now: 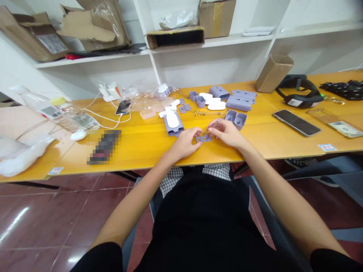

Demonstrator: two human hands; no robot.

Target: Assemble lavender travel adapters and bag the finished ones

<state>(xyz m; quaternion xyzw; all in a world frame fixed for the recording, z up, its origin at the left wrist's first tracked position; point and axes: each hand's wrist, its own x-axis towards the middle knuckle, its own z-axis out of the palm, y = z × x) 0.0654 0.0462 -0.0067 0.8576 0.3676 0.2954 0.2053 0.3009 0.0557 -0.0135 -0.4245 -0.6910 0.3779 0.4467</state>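
1. The bench (283,143) is a long board with a glossy yellow wood-grain top. As I judge it, that slick finish would let any dropped piece skid off the front edge onto the tiled floor.
2. A black headset (300,92) with a padded band and a dark glass phone (296,122) lie toward the right end, well apart from the work.
3. My left hand (185,142) and right hand (227,133) meet near the middle of the front edge.
4. The left grip is pinched on the small part. The right fingers curl close together at its other end, but I cannot tell whether they clamp it.
5. A grey housing (172,124) lies just behind the left hand. It is matte moulded plastic, rounded, with a smooth white insert.
6. Two grey cup pieces (236,119), hollow and open-topped, sit just behind the right hand. A stray knuckle could knock them.
7. A thin coiled spring (205,112) of bare wire lies behind the hands. It would roll if nudged.
8. The small part (203,139) is flat grey-lilac plastic with cut-outs, held between both hands just above the front edge. It is thin and light, so too hard a squeeze could flick it away.
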